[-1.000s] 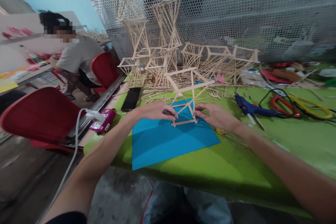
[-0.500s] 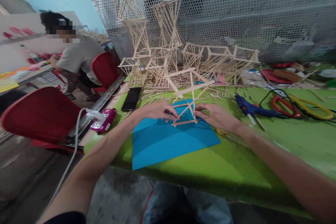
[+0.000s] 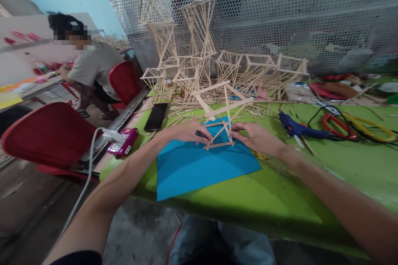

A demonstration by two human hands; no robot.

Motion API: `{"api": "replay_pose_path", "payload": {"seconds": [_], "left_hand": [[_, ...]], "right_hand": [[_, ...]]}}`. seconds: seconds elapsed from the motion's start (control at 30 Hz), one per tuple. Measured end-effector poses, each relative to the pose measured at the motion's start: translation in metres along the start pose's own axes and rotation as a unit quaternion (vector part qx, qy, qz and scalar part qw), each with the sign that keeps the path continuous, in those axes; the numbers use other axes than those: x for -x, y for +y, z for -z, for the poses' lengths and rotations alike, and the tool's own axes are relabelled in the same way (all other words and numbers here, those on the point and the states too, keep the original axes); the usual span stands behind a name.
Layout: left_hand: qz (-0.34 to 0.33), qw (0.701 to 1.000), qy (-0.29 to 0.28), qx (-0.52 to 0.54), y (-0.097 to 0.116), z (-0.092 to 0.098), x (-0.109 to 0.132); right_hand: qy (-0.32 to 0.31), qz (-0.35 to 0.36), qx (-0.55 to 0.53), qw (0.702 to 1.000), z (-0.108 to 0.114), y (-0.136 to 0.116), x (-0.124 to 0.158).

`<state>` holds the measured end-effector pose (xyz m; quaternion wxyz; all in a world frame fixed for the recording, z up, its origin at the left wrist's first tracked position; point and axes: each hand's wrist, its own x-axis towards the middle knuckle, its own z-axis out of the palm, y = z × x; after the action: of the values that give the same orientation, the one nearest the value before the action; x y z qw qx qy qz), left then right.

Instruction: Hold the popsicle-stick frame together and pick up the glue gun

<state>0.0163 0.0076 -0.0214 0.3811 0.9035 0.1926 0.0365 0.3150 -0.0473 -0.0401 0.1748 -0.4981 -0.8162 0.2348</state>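
A small frame of wooden craft sticks [image 3: 230,110] stands on a blue sheet [image 3: 199,165], its upper square tilted over slanting sticks and a lower square. At the frame's lower left corner, my left hand [image 3: 192,131] is closed in a pinch on a stick. On the other side, my right hand [image 3: 252,136] has thumb and forefinger closed at a slanting stick near the lower right corner. Parts of my left fingertips are hidden behind the sticks.
Tall stick towers [image 3: 199,25] and loose sticks fill the back of the green table [image 3: 217,205]. A blue glue gun [image 3: 303,127] and red-handled scissors [image 3: 336,126] lie right. Left are a phone [image 3: 156,116], a purple power adapter [image 3: 126,143] and a seated person [image 3: 93,64].
The upper part of the stick frame has leaned slightly to the left. Both hands stay at nearly the same spots.
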Motion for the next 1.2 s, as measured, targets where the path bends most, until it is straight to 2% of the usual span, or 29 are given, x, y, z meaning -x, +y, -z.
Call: {"api": "replay_pose_path", "payload": {"seconds": [0.43, 1.2], "left_hand": [[0.015, 1.0, -0.002, 0.018, -0.014, 0.0, -0.001], [0.029, 0.999, 0.008, 0.035, -0.01, 0.001, 0.001]], "right_hand": [[-0.005, -0.002, 0.009, 1.0, 0.001, 0.0, 0.0], [-0.002, 0.006, -0.001, 1.0, 0.0, -0.001, -0.001]]}}
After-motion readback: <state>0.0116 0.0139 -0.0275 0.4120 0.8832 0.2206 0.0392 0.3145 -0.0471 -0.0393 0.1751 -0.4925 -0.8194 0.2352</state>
